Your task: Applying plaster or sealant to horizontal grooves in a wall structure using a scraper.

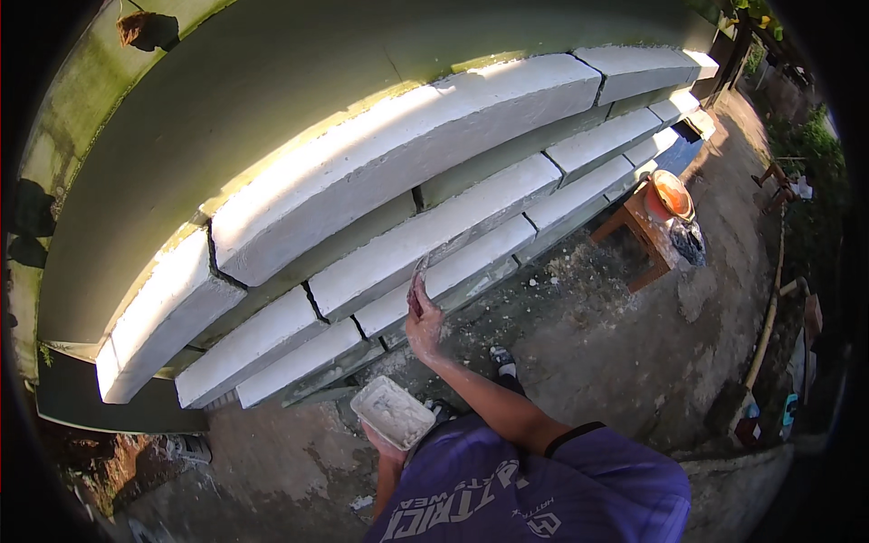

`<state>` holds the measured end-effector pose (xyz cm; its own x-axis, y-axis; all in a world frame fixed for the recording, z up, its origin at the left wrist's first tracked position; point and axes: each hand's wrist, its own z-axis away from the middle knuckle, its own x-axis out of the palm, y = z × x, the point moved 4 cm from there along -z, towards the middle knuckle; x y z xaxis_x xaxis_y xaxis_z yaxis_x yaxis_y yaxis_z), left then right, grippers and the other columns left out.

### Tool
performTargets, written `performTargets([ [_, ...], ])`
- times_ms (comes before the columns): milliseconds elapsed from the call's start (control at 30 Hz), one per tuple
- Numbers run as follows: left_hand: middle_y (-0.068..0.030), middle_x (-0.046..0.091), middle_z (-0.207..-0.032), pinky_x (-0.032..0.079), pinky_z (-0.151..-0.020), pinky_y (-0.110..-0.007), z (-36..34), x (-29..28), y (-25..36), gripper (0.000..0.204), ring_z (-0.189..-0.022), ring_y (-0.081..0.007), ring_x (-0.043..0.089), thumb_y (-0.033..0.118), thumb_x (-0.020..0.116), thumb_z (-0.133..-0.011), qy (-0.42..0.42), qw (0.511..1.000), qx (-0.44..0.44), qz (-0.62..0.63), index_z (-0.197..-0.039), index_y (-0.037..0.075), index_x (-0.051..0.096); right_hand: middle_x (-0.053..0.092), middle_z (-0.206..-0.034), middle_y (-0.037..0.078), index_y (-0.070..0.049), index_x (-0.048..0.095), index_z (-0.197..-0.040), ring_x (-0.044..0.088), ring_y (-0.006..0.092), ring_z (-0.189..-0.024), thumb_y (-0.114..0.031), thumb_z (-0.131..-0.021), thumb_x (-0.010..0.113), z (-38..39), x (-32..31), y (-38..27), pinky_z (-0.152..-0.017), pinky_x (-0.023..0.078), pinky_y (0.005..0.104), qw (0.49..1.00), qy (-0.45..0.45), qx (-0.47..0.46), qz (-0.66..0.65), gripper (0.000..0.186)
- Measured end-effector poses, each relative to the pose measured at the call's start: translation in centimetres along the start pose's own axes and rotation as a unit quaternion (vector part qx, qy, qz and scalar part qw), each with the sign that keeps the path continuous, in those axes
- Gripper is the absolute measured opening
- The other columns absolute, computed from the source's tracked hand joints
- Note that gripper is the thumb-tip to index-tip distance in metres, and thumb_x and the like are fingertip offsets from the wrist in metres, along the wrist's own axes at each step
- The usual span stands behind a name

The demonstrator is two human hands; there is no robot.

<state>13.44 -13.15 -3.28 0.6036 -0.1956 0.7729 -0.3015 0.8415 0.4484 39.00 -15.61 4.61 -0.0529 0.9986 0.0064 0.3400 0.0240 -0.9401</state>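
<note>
The only writing large enough to stand out is on the purple shirt (602, 475) of the person: bold white capitals (453, 505) run across the chest in a slanting line, with a smaller second row partly folded into the cloth. Beside them sits a white geometric emblem (546, 524) with a short word in small letters next to it.

The right hand (424, 328) pinches a thin scraper (419, 271), its fingers pressed together around the near end. The scraper's tip overlaps the front edge of the middle white ledge (444, 237); whether it touches cannot be told.

The left hand (386, 444) supports a rectangular tray (422, 432) from below, just in front of the shirt. Its fingers are mostly hidden by the tray, so I cannot tell how they are set. White paste (391, 405) lies in the tray.

Other pale ledges rise in steps against a green wall (299, 100), with dark gaps between their blocks. To the right, a brown stool (641, 237) carries an orange bowl (658, 207), with a crumpled dark bag (690, 244) beside it; any print on the bag is too small to make out.
</note>
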Motion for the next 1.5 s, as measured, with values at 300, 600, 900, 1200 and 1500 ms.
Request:
performTargets([
  [300,-0.0078,0.047,-0.139,0.04,-0.104,-0.05,0.8,-3.8,1.6,0.071,-0.124,-0.0322,0.048,0.064,0.031,-0.09,0.031,0.999,-0.029,0.006,-0.142,0.016,0.039,0.068,-0.097,0.019,-0.007,0.051,-0.135,0.054,0.0084,-0.071,0.012,-0.078,0.045,7.5,-1.3,2.0,-0.065,0.047,0.0276,0.979,-0.085,0.174,0.067,0.061],
  [600,-0.0078,0.045,-0.14,0.038,-0.104,-0.052,1.9,-4.5,3.9,0.075,-0.125,-0.0329,0.046,0.067,0.034,-0.088,0.015,0.999,-0.027,0.014,-0.143,0.017,0.038,0.068,-0.094,0.018,0.0,0.051,-0.133,0.06,0.0161,-0.079,0.009,-0.078,0.046,-1.8,-4.7,2.2,-0.072,0.048,0.0309,0.988,0.134,0.071,0.041,0.056],
  [900,-0.0079,0.047,-0.138,0.04,-0.103,-0.052,2.3,-4.8,3.4,0.072,-0.124,-0.0328,0.048,0.066,0.033,-0.09,0.037,0.998,0.026,0.034,-0.142,0.016,0.039,0.067,-0.113,0.018,0.0,0.054,-0.13,0.061,0.0145,-0.085,0.01,-0.079,0.046,-1.1,-6.6,4.8,-0.076,0.048,0.0285,0.994,0.078,0.073,-0.025,0.053],
  [1200,-0.0076,0.049,-0.136,0.041,-0.102,-0.051,2.7,-1.4,0.5,0.069,-0.122,-0.0325,0.049,0.064,0.032,-0.091,0.027,0.997,0.043,0.055,-0.14,0.016,0.041,0.06,-0.12,0.024,-0.002,0.051,-0.133,0.063,0.0283,-0.107,0.012,-0.075,0.046,-1.0,-1.1,-1.4,-0.087,0.049,0.0322,0.999,-0.048,0.017,0.01,0.06],
  [1500,-0.0074,0.048,-0.137,0.041,-0.102,-0.05,2.0,2.5,-2.4,0.07,-0.123,-0.032,0.048,0.065,0.032,-0.091,0.017,0.998,0.048,0.028,-0.141,0.017,0.039,0.064,-0.115,0.021,-0.005,0.055,-0.131,0.066,0.0175,-0.085,0.012,-0.079,0.045,-7.0,-13.1,2.6,-0.068,0.049,0.0278,0.992,-0.017,-0.063,0.112,0.056],
])
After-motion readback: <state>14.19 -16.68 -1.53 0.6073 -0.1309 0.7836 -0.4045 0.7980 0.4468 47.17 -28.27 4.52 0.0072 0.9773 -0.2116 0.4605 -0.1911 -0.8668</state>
